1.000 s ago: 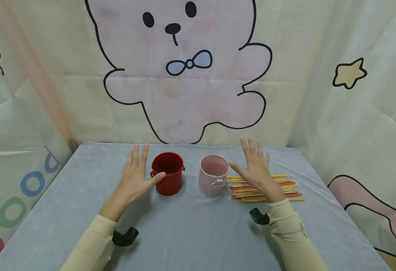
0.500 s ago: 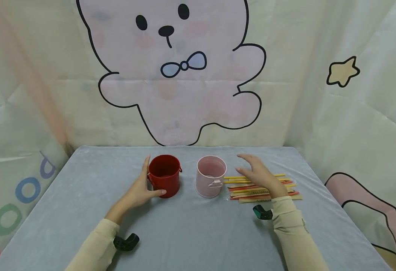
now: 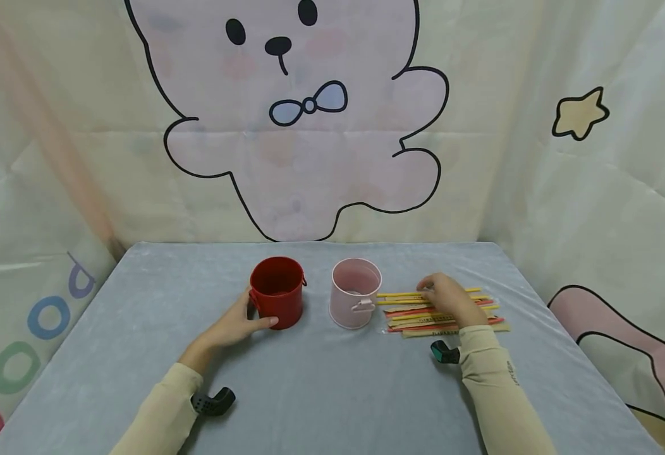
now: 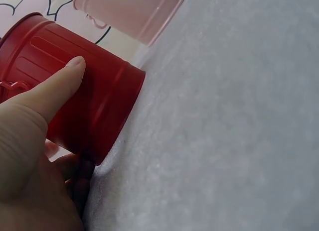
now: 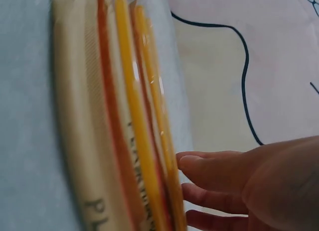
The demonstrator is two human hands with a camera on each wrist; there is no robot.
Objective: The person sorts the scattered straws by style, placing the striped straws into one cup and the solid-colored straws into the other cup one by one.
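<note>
A small red bucket [image 3: 278, 294] stands upright at the table's left-middle. My left hand [image 3: 232, 328] holds it from the left, thumb [image 4: 57, 89] along its near wall, while the other fingers go round behind and are partly hidden. To its right, apart from it, is a pale pink bucket [image 3: 355, 297]. My right hand [image 3: 451, 300] is over a row of long thin sticks [image 3: 429, 321], yellow, red and beige with printed letters. Its fingertips meet the far edge of the outermost yellow stick [image 5: 167, 141]; thumb and fingers look bent but apart.
A grey-blue cloth [image 3: 332, 392] covers the table. Clear wrapping glints round the sticks, which lie just right of the pink bucket. Behind the table hangs a printed curtain [image 3: 480, 158] with a bear drawing.
My left hand has come down from spread fingers beside the red bucket and taken hold of it. My right hand has lowered onto the sticks, its fingers bending. Both buckets stay standing.
</note>
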